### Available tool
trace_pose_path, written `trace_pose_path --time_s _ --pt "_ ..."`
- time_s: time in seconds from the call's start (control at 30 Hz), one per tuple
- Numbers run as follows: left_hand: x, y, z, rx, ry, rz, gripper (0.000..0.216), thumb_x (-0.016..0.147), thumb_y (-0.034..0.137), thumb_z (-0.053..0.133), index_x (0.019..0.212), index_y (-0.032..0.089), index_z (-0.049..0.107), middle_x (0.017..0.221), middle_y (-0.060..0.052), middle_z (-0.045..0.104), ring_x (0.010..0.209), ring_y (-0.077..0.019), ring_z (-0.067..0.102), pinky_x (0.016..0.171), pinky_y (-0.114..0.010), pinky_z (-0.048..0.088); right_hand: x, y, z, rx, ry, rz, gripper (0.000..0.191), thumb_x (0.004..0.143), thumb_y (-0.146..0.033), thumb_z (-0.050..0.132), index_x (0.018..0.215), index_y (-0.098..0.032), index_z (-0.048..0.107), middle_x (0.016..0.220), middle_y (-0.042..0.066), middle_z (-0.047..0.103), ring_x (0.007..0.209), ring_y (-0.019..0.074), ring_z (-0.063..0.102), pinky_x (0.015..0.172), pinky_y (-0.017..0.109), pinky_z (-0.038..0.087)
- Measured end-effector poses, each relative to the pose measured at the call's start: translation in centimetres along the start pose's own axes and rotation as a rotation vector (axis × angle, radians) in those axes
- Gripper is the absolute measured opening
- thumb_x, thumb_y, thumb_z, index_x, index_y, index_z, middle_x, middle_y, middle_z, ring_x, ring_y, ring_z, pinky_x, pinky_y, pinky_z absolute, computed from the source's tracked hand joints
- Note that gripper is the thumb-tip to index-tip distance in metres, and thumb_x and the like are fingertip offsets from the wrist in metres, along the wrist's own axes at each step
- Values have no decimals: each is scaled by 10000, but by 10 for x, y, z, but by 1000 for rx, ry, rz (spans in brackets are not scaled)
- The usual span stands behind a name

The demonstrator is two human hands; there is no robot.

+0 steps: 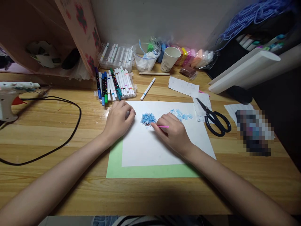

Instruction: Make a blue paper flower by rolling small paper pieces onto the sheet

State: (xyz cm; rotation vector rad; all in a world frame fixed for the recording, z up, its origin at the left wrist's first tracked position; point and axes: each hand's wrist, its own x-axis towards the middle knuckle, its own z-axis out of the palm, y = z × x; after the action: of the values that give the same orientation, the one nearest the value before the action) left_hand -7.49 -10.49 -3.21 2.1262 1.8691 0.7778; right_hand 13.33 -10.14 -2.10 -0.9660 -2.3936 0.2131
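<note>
My left hand (pixel 119 118) rests on the upper left corner of a white sheet (pixel 150 147), fingers curled loosely down on the paper with nothing in them. My right hand (pixel 172 131) is closed in a pinch on a thin pink stick (pixel 163 126). The stick's tip points left, beside a small pile of blue paper bits (pixel 148 118) on the sheet. More loose blue pieces (pixel 182 114) lie to the right of that hand. A green sheet (pixel 115 166) lies under the white one.
Marker pens (pixel 115 84) lie behind the sheet, one loose white marker (pixel 148 88) nearby. Black scissors (pixel 215 119) sit at the right on paper scraps. A glue gun (pixel 10 95) and its black cord (pixel 70 131) are at the left. A plastic bowl (pixel 146 56), paper cup (pixel 169 58) and clay packs stand at the back.
</note>
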Motion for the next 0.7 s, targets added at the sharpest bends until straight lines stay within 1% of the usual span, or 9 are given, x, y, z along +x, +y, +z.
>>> trace_pose_path --time_s 0.2,0.37,0.47,0.57,0.7 --pt "0 0 1 -4 1 -3 205 879 226 467 723 202 597 825 -44 561 839 -211 463 741 -355 363 7 2 -2 38 -7 83 288 933 -260 471 651 -227 426 613 13 482 626 173 432 600 306 347" --pt "0 0 0 -8 1 -2 203 879 227 470 717 203 590 824 -42 560 837 -209 466 743 -350 358 9 7 -9 182 -84 198 214 923 -245 499 713 -212 478 713 25 583 714 177 509 666 306 385" --pt "0 0 0 -6 4 0 213 882 227 460 710 204 583 822 -45 561 834 -210 469 736 -348 359 10 7 -16 255 -110 233 213 930 -236 487 721 -205 516 740 22 612 715 169 534 678 305 393" --pt "0 0 0 -11 4 4 218 883 228 452 714 202 587 823 -48 564 831 -211 474 739 -350 365 10 6 -19 292 -93 239 221 933 -230 481 722 -200 536 740 20 613 708 160 543 678 297 396" --pt "0 0 0 6 -2 2 214 880 227 455 713 198 585 818 -48 561 828 -209 472 735 -349 365 9 7 -14 259 -98 189 190 929 -218 489 746 -196 537 753 25 615 732 166 543 704 303 399"
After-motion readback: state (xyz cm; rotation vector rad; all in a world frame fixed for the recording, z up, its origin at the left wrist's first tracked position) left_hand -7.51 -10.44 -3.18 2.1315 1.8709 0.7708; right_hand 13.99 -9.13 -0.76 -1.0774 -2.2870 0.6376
